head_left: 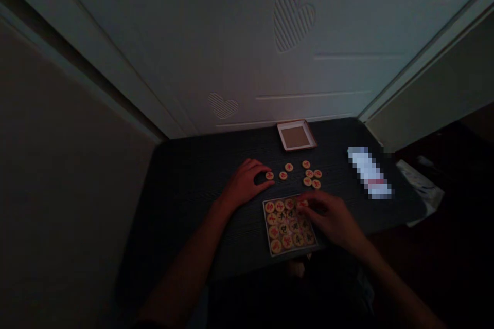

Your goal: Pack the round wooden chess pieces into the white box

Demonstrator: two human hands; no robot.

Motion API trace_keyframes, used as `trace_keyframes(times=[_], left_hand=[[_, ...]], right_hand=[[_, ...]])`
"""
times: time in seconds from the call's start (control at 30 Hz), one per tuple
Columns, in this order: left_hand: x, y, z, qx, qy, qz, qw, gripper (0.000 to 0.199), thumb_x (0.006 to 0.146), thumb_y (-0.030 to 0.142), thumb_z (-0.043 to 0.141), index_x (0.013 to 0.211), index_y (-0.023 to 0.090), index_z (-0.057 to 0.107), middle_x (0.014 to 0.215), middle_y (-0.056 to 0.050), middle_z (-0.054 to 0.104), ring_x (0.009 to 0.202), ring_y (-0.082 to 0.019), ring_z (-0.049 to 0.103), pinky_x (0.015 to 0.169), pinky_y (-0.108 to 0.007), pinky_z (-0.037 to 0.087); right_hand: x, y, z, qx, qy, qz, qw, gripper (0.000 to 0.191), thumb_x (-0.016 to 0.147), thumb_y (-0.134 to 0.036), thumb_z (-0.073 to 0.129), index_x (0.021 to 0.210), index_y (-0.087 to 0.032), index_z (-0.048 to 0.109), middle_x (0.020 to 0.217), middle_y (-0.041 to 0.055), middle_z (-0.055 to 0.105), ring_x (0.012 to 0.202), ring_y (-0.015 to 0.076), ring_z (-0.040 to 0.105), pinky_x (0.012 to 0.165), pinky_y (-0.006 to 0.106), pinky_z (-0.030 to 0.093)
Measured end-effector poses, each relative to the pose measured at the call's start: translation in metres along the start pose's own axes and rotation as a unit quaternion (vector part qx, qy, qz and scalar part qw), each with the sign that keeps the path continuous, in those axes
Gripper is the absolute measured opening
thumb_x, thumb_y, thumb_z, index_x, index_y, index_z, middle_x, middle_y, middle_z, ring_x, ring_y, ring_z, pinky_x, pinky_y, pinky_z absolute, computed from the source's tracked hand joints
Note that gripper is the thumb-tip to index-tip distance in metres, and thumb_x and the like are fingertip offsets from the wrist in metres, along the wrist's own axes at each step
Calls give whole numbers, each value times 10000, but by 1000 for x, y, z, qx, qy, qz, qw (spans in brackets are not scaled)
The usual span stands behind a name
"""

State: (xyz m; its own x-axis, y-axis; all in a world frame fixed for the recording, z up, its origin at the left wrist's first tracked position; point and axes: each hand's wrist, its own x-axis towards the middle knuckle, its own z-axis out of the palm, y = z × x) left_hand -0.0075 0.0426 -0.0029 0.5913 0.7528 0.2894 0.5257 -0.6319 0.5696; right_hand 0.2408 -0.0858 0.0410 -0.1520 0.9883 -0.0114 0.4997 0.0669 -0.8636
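My left hand (245, 181) rests on the dark table, thumb and fingertips closed around the edges of a round Chinese chess piece (269, 176) with a red character. Over the top right corner of a shallow square box (270, 254), my right hand (332, 217) pinches another red-marked chess piece (302, 204). Rows of wooden pieces with red or black characters fill the box; my right fingers hide a few of them. Two loose pieces, a near one (283, 176) and a farther one (289, 167), lie just right of my left hand.
Several red-marked pieces (309, 174) lie clustered beyond my right hand. Behind them sits a box lid (296, 136), inside facing up. A blurred-out bright object (368, 172) is on the table's right side. A white panel with heart reliefs (231, 51) stands along the back edge.
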Motion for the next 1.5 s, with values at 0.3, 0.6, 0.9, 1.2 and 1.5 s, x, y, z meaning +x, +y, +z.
trace_keyframes(times=[0.3, 0.6, 0.9, 1.2, 1.5], left_hand=[[-1, -1, 2, 7, 11, -2, 1000, 259, 912, 430, 673, 1099, 251, 689, 1048, -33, 661, 1007, -218, 599, 935, -403, 491], [0, -2, 3, -4, 19, 2, 1000, 228, 909, 401, 676, 1077, 246, 692, 1051, -30, 672, 1001, -213, 609, 967, -417, 478], [-1, -2, 3, 0, 18, 2, 1000, 232, 905, 403, 682, 1074, 244, 691, 1055, -31, 662, 1020, -215, 605, 961, -414, 490], [-2, -3, 3, 0, 16, 3, 1000, 251, 911, 418, 672, 1092, 245, 688, 1062, -37, 658, 1013, -216, 607, 947, -411, 499], [-2, 3, -1, 4, 4, 5, 1000, 349, 899, 371, 685, 1227, 265, 626, 1166, -22, 684, 1039, -211, 629, 1094, -457, 414]], right_hand=[[-11, -10, 16, -37, -20, -14, 999, 205, 996, -326, 571, 1130, -284, 720, 1108, 11, 773, 993, 198, 734, 887, 330, 582], [-15, -10, 25, -52, 7, -65, 996, 169, 968, -269, 616, 1096, -270, 727, 1096, 32, 747, 1016, 191, 705, 898, 313, 565], [-15, -3, 44, -104, 44, -11, 994, 50, 918, -269, 689, 940, -248, 728, 907, 6, 779, 789, 185, 748, 729, 284, 591], [-14, -3, 46, -146, 63, -86, 983, 100, 921, -162, 639, 948, -234, 702, 920, 37, 713, 833, 188, 705, 757, 295, 576], [-17, -7, 46, -108, 33, -118, 987, 139, 953, -177, 581, 1014, -238, 690, 953, 45, 724, 867, 184, 704, 794, 296, 576]])
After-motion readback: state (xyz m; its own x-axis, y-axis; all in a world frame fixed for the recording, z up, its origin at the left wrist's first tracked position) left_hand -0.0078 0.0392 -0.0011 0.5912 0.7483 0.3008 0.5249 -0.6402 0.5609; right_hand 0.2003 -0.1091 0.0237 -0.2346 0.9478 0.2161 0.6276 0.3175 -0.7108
